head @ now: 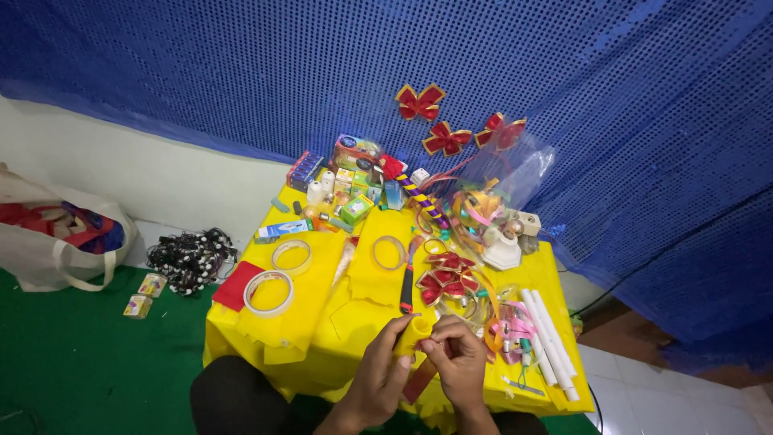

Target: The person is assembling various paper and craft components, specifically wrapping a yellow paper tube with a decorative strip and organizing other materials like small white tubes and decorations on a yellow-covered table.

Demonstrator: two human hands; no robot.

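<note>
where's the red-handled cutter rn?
Head view: the red-handled cutter lies mid-table on the yellow cloth, between a tape ring and red bows.

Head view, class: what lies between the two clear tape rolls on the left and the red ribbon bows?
A third clear tape ring and a red-handled cutter.

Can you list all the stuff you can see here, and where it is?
Ribbon bows: three, red with gold edges, on the blue curtain.
More bows: red, mid-table.
Tape rolls: three, pale, on the yellow table.
White tubes: a few, table's right edge.
Small boxes: many colours, far end.
Loose ribbons: mixed colours, far right.
Bead string: black and white, floor.
Cloth bag: one, white, far left.
Yellow paper roll: one, held in both hands.
Left hand: near edge.
Right hand: beside it.
</note>
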